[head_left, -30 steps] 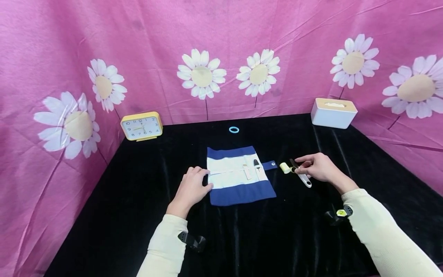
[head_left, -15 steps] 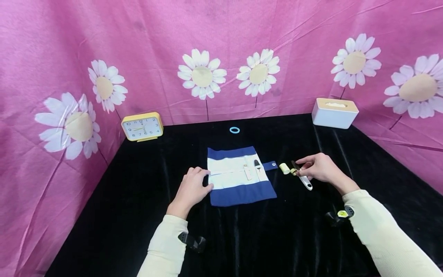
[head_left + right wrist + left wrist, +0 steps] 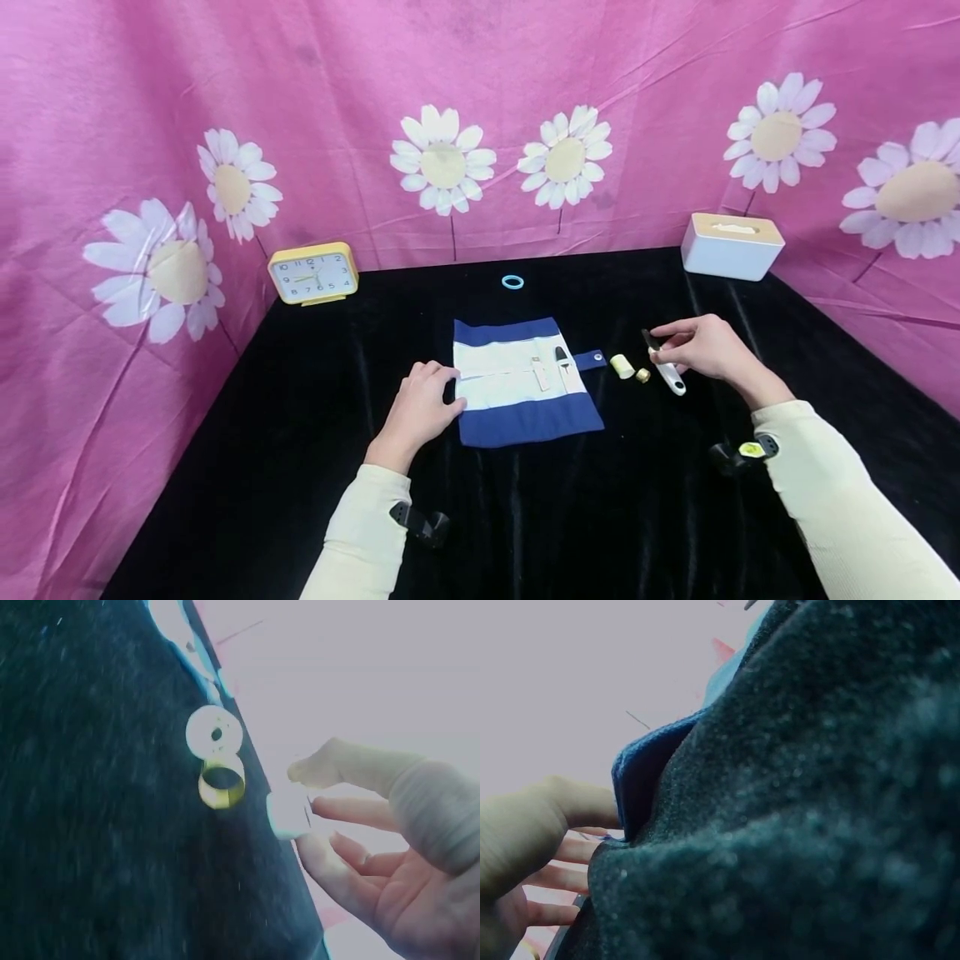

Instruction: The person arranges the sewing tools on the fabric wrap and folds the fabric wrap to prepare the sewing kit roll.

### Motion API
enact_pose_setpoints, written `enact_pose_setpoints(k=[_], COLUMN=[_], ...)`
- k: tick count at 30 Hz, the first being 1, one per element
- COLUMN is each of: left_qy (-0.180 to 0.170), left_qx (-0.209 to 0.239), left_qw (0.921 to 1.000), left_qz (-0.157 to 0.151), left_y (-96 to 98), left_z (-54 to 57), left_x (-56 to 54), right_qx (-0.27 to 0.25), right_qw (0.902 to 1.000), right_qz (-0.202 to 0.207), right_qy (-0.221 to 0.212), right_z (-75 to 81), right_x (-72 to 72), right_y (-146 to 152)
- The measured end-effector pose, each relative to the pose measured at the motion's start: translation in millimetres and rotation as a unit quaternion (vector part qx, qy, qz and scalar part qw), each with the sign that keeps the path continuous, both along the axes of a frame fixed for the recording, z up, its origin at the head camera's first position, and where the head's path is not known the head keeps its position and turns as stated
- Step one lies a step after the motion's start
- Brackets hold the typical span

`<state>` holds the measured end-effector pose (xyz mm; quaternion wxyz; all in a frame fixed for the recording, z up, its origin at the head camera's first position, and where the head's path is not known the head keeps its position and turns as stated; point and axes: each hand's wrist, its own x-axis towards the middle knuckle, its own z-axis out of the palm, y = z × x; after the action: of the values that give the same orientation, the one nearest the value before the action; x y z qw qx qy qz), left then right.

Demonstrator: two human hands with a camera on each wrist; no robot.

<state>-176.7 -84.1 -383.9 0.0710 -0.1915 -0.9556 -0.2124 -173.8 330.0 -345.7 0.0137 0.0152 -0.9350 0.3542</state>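
A blue and white fabric roll-up pouch point(image 3: 495, 425) lies spread out, with a few small slim items in its pockets. At its left edge my left hand point(image 3: 420, 406) rests with relaxed fingers, thumb and fingertips touching the fabric. In the left wrist view the thumb point(image 3: 592, 806) meets a blue edge point(image 3: 641, 761). My right hand point(image 3: 708, 346) pinches a white-handled tool point(image 3: 670, 377) with a dark narrow end and a hole in the handle. Beside it lie a pale yellow thread spool point(image 3: 622, 367) and a gold ring-shaped thimble point(image 3: 223, 782).
A light blue ring point(image 3: 512, 282) lies behind the pouch on the black cloth point(image 3: 525, 517). A yellow clock point(image 3: 313, 273) stands at back left, a tissue box point(image 3: 732, 247) at back right. Pink flowered fabric point(image 3: 337, 100) hangs behind.
My right hand has moved slightly right and back with the white-handled tool, away from the thimble, which now shows fully. The left hand keeps its place on the pouch.
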Motion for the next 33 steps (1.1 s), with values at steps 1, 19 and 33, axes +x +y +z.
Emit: enact_pose_setpoints(k=[1,19,33], left_qy=[0.001,-0.005,-0.006], left_qx=[0.000,-0.009,-0.023], left_qw=[1.0000,0.9999,0.9997], left_qz=[0.000,0.006,0.009], left_y=[0.0,2.4,4.7], left_z=[-0.3,-0.2,1.2], left_x=[-0.1,-0.5,0.0], right_qx=[0.000,-0.040,0.021], right_qw=[1.0000,0.9990,0.9996], right_qz=[-0.002,0.022,0.006], right_qy=[0.002,0.003,0.020], right_z=[1.1,2.1,-2.1], right_x=[-1.7,-42.8,-69.7], right_y=[-3,-102,-151])
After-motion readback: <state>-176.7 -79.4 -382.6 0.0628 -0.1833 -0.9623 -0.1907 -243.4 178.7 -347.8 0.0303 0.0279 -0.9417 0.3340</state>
